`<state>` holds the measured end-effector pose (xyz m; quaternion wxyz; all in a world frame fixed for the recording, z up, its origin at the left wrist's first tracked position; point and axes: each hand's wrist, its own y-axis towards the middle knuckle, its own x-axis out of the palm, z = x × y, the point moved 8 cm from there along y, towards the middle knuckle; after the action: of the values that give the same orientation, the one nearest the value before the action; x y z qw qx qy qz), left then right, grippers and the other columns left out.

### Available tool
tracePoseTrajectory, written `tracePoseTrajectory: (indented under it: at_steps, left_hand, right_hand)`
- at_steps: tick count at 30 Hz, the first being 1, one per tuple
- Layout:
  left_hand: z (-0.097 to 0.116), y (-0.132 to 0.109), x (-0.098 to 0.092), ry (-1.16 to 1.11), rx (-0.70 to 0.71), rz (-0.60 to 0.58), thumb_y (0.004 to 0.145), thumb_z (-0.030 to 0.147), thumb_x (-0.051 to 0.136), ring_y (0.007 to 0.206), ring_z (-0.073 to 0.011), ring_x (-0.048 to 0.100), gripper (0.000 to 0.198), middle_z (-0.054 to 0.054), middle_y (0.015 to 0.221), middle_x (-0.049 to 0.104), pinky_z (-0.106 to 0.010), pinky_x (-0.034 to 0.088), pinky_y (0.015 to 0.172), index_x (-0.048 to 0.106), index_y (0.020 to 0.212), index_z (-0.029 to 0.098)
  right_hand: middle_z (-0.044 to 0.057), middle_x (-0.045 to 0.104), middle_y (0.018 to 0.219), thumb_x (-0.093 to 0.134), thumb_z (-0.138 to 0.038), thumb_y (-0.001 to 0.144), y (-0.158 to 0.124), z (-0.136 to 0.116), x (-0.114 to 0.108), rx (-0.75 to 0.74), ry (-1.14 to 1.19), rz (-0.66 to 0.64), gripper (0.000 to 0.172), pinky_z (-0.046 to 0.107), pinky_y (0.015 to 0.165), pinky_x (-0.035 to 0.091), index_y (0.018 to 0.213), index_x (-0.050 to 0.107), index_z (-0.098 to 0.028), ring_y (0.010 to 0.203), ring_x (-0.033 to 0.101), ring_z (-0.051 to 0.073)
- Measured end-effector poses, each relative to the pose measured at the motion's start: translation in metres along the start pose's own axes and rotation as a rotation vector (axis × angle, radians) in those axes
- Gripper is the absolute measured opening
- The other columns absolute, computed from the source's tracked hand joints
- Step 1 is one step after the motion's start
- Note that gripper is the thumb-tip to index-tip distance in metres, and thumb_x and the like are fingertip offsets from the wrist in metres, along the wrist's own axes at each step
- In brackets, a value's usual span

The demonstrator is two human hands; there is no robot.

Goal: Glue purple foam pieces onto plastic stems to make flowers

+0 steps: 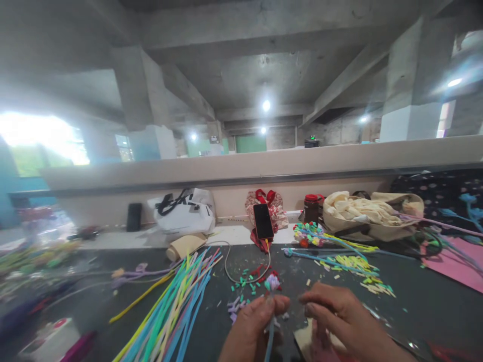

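My left hand is closed, thumb and forefinger pinching a pipe-cleaner flower. Its lilac and teal head rises above the fingertips, and its pale blue stem runs down past the hand. To the right, a small gap away, is my right hand. Its thumb and forefinger are close together, and whatever may be between them is too small to make out. Beyond the flower lie short green pieces and red ones. Short lilac pieces lie left of my left hand.
Long coloured pipe cleaners fan out at left. Short yellow pieces and a bunch of small flowers lie at right. A phone on a cable leans at the back, between a white bag and a dark bottle.
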<state>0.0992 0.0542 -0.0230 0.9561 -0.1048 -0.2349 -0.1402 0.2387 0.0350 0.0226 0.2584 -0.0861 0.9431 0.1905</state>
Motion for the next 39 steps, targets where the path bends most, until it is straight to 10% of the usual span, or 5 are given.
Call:
tracePoseTrajectory:
  at_steps: [6, 13, 27, 39]
  left_hand:
    - [-0.008, -0.002, 0.003, -0.264, -0.060, -0.026, 0.062, 0.040, 0.067, 0.068, -0.0196, 0.060, 0.035, -0.011, 0.087, 0.064, -0.029, 0.043, 0.059, 0.067, 0.083, 0.013]
    - [-0.007, -0.009, 0.010, -0.282, -0.111, -0.091, 0.062, 0.043, 0.066, 0.064, -0.0196, 0.062, 0.042, -0.011, 0.080, 0.066, -0.028, 0.043, 0.060, 0.064, 0.089, 0.011]
    - [0.020, -0.006, -0.001, -0.165, 0.048, -0.047, 0.056, 0.026, 0.072, 0.044, -0.0086, 0.050, 0.021, 0.001, 0.051, 0.057, -0.019, 0.036, 0.045, 0.058, 0.061, 0.012]
    - [0.058, -0.009, -0.027, -0.034, -0.007, -0.003, 0.067, 0.026, 0.060, 0.029, 0.0019, 0.029, 0.015, 0.007, 0.049, 0.049, -0.011, 0.015, 0.031, 0.059, 0.072, 0.012]
  right_hand:
    - [0.000, 0.057, 0.059, 0.058, -0.040, 0.072, 0.009, -0.004, 0.051, 0.149, 0.541, -0.200, 0.029, 0.016, 0.045, 0.035, 0.077, 0.067, -0.013, 0.048, 0.049, 0.007]
    - [-0.005, 0.043, 0.047, 0.061, -0.056, 0.061, 0.021, -0.020, 0.081, 0.145, 0.561, -0.205, 0.045, 0.016, 0.041, 0.023, 0.061, 0.063, -0.011, 0.041, 0.033, 0.004]
    - [-0.006, 0.045, 0.042, 0.050, -0.027, 0.072, 0.025, -0.022, 0.079, 0.158, 0.303, -0.150, 0.024, 0.015, 0.036, 0.026, 0.052, 0.053, -0.013, 0.037, 0.040, 0.005]
    - [-0.004, 0.054, 0.050, 0.041, -0.034, 0.079, 0.035, 0.003, 0.019, 0.235, -0.075, -0.146, 0.027, 0.015, 0.034, 0.033, 0.067, 0.056, -0.015, 0.035, 0.048, 0.007]
